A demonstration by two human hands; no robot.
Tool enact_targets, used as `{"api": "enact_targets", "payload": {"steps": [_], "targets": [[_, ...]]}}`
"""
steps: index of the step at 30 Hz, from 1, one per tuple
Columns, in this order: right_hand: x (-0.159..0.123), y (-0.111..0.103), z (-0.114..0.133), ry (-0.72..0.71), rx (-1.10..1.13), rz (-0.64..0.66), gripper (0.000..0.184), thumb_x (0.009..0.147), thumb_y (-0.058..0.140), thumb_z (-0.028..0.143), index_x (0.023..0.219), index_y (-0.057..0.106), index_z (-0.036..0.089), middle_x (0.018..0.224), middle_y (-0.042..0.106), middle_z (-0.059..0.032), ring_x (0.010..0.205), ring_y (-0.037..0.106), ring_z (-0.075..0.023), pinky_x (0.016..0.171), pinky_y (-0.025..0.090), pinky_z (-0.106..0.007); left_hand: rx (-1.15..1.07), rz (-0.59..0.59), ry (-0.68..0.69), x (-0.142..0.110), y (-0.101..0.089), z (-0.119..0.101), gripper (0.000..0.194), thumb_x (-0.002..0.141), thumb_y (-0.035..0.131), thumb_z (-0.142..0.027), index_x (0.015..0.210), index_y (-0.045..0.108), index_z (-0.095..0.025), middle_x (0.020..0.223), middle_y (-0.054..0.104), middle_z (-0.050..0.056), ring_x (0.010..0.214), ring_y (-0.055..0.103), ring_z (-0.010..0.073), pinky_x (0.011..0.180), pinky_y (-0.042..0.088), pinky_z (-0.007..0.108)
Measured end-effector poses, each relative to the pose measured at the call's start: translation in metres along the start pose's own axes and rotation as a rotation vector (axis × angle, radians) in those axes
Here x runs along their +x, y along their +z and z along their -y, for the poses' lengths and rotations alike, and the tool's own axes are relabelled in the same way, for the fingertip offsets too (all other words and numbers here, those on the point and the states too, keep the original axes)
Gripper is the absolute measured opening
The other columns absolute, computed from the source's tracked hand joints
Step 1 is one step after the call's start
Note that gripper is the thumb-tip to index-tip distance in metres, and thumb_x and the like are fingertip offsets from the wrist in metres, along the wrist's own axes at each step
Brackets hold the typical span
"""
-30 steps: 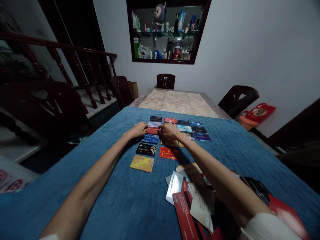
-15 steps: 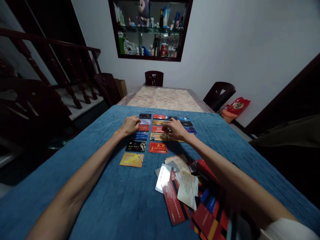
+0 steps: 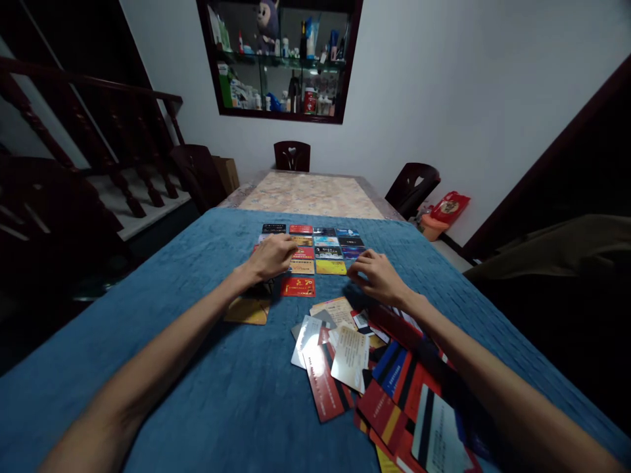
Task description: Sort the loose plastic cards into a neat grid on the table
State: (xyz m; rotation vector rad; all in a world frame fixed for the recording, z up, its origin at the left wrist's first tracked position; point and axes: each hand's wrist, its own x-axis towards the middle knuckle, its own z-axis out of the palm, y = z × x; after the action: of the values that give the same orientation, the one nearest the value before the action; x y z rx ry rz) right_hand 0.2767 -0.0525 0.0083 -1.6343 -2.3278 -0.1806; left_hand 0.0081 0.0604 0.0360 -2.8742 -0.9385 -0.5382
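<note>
My left hand [image 3: 275, 256] is over the left columns of laid-out cards, its bent fingers at the golden card [image 3: 302, 241] and the red card [image 3: 304, 253]. It covers several cards of the leftmost column; I make out no card lifted in it. My right hand [image 3: 378, 277] is at the right edge of the layout, fingers loosely curled and apart, near the yellow card [image 3: 330, 267] and the purple-blue card [image 3: 353, 252]. Closer to me lie a red card [image 3: 298, 287] and a gold card [image 3: 248, 310]. All these cards lie flat in rows.
An untidy pile of overlapping cards, among them a cream card [image 3: 351, 358] and a dark red card [image 3: 325, 384], lies under and beside my right forearm. A blue cloth [image 3: 197, 387] covers the near part of the table. Chairs, including one [image 3: 411, 187], stand around it.
My left hand has moved right, from the leftmost column to the second. My right hand has drawn back towards me, uncovering cards in the third column. The view has turned slightly right.
</note>
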Motion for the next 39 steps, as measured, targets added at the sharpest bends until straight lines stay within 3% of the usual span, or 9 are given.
{"api": "enact_targets", "payload": {"steps": [7,15,18,24,30,39], "targets": [[-0.049,-0.004,-0.013,0.041,-0.013,-0.090,0.017,0.092,0.053,0.025,0.091,0.070,0.023,0.094,0.071,-0.0074,0.099,0.054,-0.0235,0.082,0.035,-0.036,-0.003,0.064,0.137,-0.003,0.003,-0.052,0.026,0.090,0.044,-0.014,0.085,0.069,-0.015,0.089,0.062,0.009,0.086,0.057,0.0208,0.081,0.044,0.034],[-0.078,0.001,-0.029,0.065,0.107,-0.111,0.022,0.093,0.050,0.027,0.095,0.072,0.023,0.094,0.072,-0.0094,0.096,0.054,-0.0253,0.084,0.042,-0.039,-0.004,0.125,0.335,-0.008,0.018,-0.128,0.011,0.084,0.055,-0.017,0.081,0.066,-0.016,0.090,0.064,0.009,0.087,0.057,0.0223,0.076,0.040,0.036],[-0.084,0.004,-0.033,0.053,0.137,-0.098,0.024,0.092,0.049,0.023,0.098,0.073,0.024,0.098,0.072,-0.0090,0.098,0.053,-0.0253,0.088,0.042,-0.041,-0.015,0.096,0.399,-0.008,0.030,-0.159,0.019,0.089,0.053,-0.025,0.082,0.067,-0.015,0.089,0.064,0.012,0.089,0.057,0.0238,0.077,0.041,0.038],[-0.089,0.005,-0.031,0.030,0.193,-0.042,0.029,0.083,0.050,0.011,0.094,0.074,0.023,0.103,0.072,-0.0085,0.100,0.052,-0.0254,0.090,0.043,-0.042,-0.070,0.103,0.360,0.001,0.044,-0.208,0.041,0.091,0.052,-0.048,0.088,0.073,-0.012,0.096,0.067,0.017,0.098,0.058,0.0306,0.085,0.043,0.047],[-0.090,0.003,-0.030,-0.003,0.210,-0.026,0.023,0.083,0.053,0.015,0.086,0.075,0.023,0.102,0.073,-0.0084,0.101,0.051,-0.0271,0.087,0.043,-0.043,-0.036,0.181,0.252,0.009,0.045,-0.234,0.054,0.087,0.052,-0.060,0.093,0.075,-0.012,0.103,0.068,0.019,0.105,0.057,0.0323,0.091,0.043,0.051],[-0.091,0.012,-0.038,-0.035,0.229,-0.009,0.021,0.082,0.057,0.016,0.086,0.076,0.024,0.101,0.074,-0.0080,0.101,0.051,-0.0272,0.087,0.044,-0.043,-0.033,0.155,0.127,0.011,0.054,-0.237,0.040,0.084,0.056,-0.042,0.100,0.072,-0.010,0.108,0.067,0.020,0.103,0.058,0.0322,0.089,0.045,0.049]]}}
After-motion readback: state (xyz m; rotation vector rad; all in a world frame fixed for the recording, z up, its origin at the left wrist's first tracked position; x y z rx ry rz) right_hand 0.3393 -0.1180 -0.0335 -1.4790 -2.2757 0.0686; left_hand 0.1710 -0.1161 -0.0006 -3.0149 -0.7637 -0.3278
